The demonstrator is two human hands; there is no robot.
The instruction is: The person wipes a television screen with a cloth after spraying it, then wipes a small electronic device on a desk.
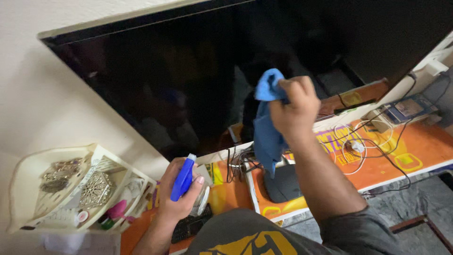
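Note:
My right hand (295, 106) is closed around a blue cloth (265, 127), holding it up against the dark screen of a large flat television (188, 71). The cloth hangs down below my fist. Lower left, my left hand (179, 193) grips a clear spray bottle with a blue nozzle (184, 179), held near the television's bottom edge and pointing up.
A white corner shelf (28, 198) with trinkets stands at the left by the wall. An orange-covered shelf (415, 151) below the television carries tangled cables (363, 146), a dark rounded device (283, 186), a remote (191, 226) and small boxes (406, 108).

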